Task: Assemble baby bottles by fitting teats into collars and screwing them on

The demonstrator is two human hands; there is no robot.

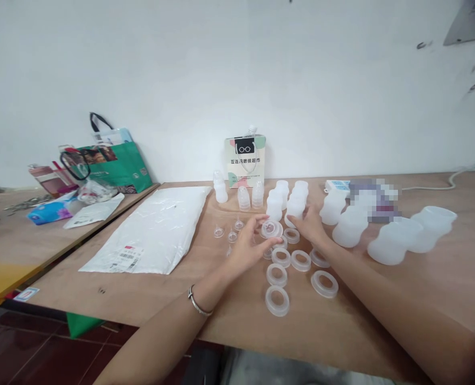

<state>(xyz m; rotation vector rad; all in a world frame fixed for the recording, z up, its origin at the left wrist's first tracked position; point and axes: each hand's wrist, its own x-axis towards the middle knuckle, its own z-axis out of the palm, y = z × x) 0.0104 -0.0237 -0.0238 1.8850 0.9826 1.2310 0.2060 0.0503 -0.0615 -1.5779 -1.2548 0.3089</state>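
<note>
My left hand (250, 241) is closed by thumb and fingers around the edge of a translucent bottle collar ring (272, 229), with what looks like a clear nipple in its centre. My right hand (310, 223) grips the lower part of a frosted, wavy-sided baby bottle (296, 206), thumb in front and fingers on its right side. More frosted bottles (275, 206) stand just left of it. Loose collar rings (277, 301) lie on the table below both hands. Several clear nipples (219, 232) rest left of my left hand.
A brown table (221, 299) bears a white mailing bag (153, 224) at left. Clear domed caps (243, 198) stand before a paper bag (237, 176) by the wall. More frosted bottles (390, 240) stand at right. A green bag (129, 166) sits on the neighbouring table.
</note>
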